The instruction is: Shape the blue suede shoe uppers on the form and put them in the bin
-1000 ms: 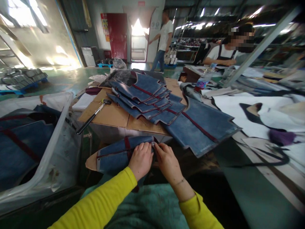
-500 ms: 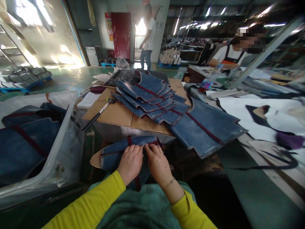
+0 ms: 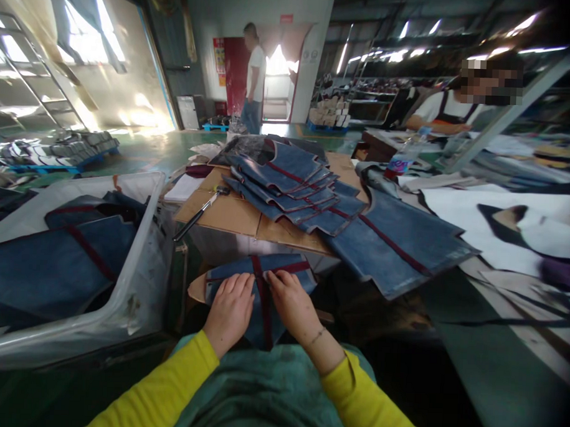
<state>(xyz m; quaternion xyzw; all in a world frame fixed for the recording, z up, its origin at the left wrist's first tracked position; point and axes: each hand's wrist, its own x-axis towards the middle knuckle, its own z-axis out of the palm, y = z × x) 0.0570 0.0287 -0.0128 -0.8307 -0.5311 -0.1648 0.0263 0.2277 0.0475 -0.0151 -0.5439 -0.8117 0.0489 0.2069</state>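
Observation:
A blue leather-like panel [image 3: 283,262] with crossing dark red strips lies over a support above my lap, and a tan rounded end [image 3: 197,289] sticks out on its left. My left hand [image 3: 232,308] rests on the panel left of the upright strip, fingers laid along the surface. Right of that strip, my right hand [image 3: 295,307] has bent fingers and its thumb pressed together at the place where the strips cross. Whatever small thing may be in that pinch is too hidden to name. Between the hands the red strip [image 3: 265,319] shows.
A stack of blue panels [image 3: 396,236] covers cardboard [image 3: 233,215] on the table ahead. A black-handled hammer [image 3: 201,213] lies at its left. Left stands a white bin [image 3: 148,233] with more panels. A bottle [image 3: 401,158] stands right. One person walks behind; another sits at the right.
My hands have moved apart, the left one sliding left and uncovering the upright red strip. The view has turned slightly left. The walking person has moved left past the doorway.

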